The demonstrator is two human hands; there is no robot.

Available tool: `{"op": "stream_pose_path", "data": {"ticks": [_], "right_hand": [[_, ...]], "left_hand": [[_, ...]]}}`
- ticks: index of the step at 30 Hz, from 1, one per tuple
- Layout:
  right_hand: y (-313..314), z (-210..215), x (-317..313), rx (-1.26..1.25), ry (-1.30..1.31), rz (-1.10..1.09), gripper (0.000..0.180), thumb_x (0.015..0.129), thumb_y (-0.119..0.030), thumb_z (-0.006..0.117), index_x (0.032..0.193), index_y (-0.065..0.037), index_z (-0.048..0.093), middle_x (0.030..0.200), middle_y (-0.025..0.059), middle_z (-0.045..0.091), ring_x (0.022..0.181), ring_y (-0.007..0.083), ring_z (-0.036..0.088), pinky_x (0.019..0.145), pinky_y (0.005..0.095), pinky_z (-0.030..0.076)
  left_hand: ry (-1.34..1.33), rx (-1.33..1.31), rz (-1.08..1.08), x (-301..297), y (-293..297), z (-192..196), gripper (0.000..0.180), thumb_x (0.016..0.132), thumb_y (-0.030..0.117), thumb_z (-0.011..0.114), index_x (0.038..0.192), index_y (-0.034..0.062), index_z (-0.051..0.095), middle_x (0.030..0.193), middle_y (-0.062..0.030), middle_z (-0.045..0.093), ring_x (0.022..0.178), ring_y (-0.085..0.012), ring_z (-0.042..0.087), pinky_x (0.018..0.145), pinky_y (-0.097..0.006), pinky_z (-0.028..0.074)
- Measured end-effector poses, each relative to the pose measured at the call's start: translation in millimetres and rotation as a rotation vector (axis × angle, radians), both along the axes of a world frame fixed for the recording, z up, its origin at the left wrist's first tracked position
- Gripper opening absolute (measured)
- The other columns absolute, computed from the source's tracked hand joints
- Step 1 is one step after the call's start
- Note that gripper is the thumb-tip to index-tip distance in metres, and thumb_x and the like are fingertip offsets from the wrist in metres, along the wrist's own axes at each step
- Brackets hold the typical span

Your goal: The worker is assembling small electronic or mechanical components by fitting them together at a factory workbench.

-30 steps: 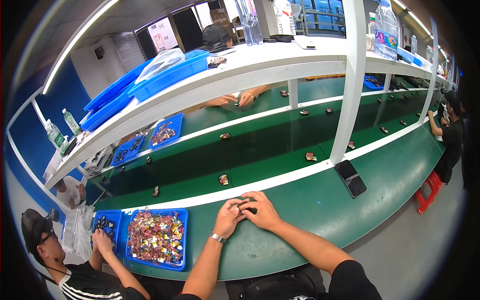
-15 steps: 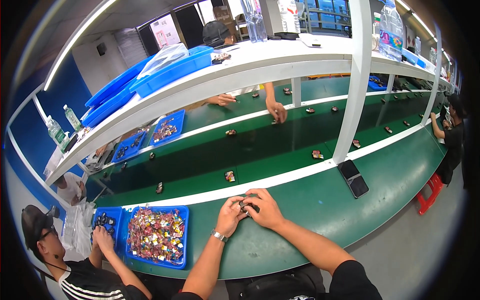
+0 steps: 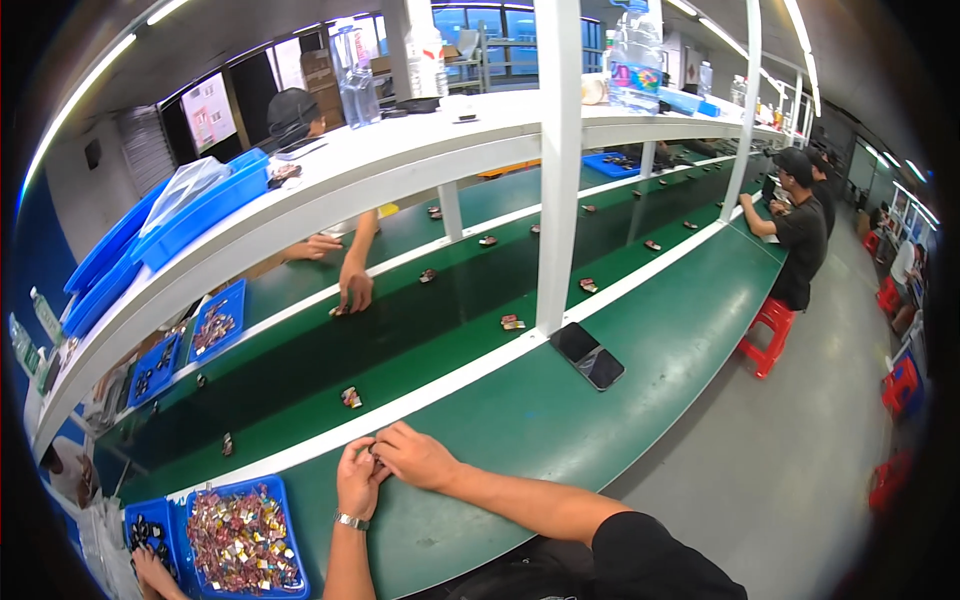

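My left hand [image 3: 357, 480] and my right hand [image 3: 415, 458] meet on the green workbench [image 3: 560, 420] near its white front strip. Their fingertips pinch a small dark part [image 3: 374, 459] between them; most of it is hidden by the fingers. A watch sits on my left wrist. A blue tray [image 3: 240, 540] full of small mixed-colour parts lies just left of my left forearm. On the dark conveyor belt [image 3: 420, 330] beyond my hands, a small assembled part [image 3: 351, 397] rides closest to me.
A black phone [image 3: 588, 355] lies by a white post [image 3: 558, 170]. Across the belt a person's hand [image 3: 354, 292] touches a part. A second blue tray [image 3: 150, 530] sits far left with another person's hand in it. Seated workers and red stools line the right side.
The view has swung right and tilted up. Parts on the belt have drifted along. The hand across the belt reached down onto it. My hands stay together on the small part.
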State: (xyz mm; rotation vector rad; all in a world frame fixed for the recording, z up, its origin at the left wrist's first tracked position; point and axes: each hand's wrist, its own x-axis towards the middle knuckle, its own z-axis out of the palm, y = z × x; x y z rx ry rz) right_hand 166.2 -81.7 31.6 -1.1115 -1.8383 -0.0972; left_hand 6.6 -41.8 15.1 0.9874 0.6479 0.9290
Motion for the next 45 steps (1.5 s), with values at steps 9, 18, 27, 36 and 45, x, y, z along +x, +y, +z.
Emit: {"op": "stream_pose_path", "data": {"ticks": [9, 18, 27, 36, 45], "right_hand": [[1, -8, 3, -0.012, -0.05, -0.098, 0.021, 0.069, -0.005, 0.067, 0.09, -0.003, 0.06, 0.096, 0.0056, 0.056, 0.091, 0.023, 0.056, 0.07, 0.0297, 0.056], [8, -4, -10, 0.035, -0.015, -0.072, 0.008, 0.075, -0.008, 0.06, 0.082, -0.003, 0.06, 0.091, 0.0075, 0.056, 0.089, 0.0251, 0.057, 0.072, 0.0342, 0.051], [-3, 1, -5, -0.16, 0.053, -0.048, 0.028, 0.073, -0.012, 0.074, 0.099, -0.007, 0.066, 0.113, 0.01, 0.061, 0.104, 0.0293, 0.059, 0.088, 0.037, 0.051], [112, -13, 70, -0.157, 0.127, -0.35, 0.031, 0.069, -0.007, 0.075, 0.097, -0.002, 0.065, 0.098, 0.0122, 0.067, 0.092, 0.0315, 0.063, 0.086, 0.0394, 0.05], [123, 12, 17, -0.3, -0.231, -0.539, 0.049, 0.074, -0.038, 0.077, 0.103, -0.001, 0.061, 0.099, 0.0154, 0.067, 0.096, 0.0342, 0.06, 0.084, 0.0445, 0.05]], "left_hand": [[0.003, 0.028, 0.006, 9, 1, -3, 0.022, 0.097, 0.007, 0.049, 0.12, 0.0057, 0.047, 0.098, -0.0052, 0.062, 0.083, -0.0133, 0.063, 0.077, -0.032, 0.056], [0.102, 0.077, 0.104, 0, -2, 0, 0.024, 0.096, 0.01, 0.051, 0.12, 0.006, 0.049, 0.091, -0.001, 0.058, 0.077, -0.009, 0.058, 0.074, -0.028, 0.056], [-0.018, -0.005, 0.014, 9, 6, -7, 0.028, 0.099, 0.004, 0.044, 0.127, 0.0051, 0.049, 0.114, -0.008, 0.063, 0.098, -0.0135, 0.062, 0.081, -0.029, 0.054], [0.086, 0.249, 0.264, 5, 9, -14, 0.031, 0.097, 0.002, 0.049, 0.127, -0.003, 0.049, 0.124, -0.0175, 0.06, 0.109, -0.024, 0.063, 0.09, -0.035, 0.055], [0.257, 0.339, 0.295, 2, 6, -14, 0.019, 0.095, 0.004, 0.053, 0.111, -0.0037, 0.06, 0.102, -0.0126, 0.069, 0.087, -0.015, 0.066, 0.072, -0.028, 0.057]]}}
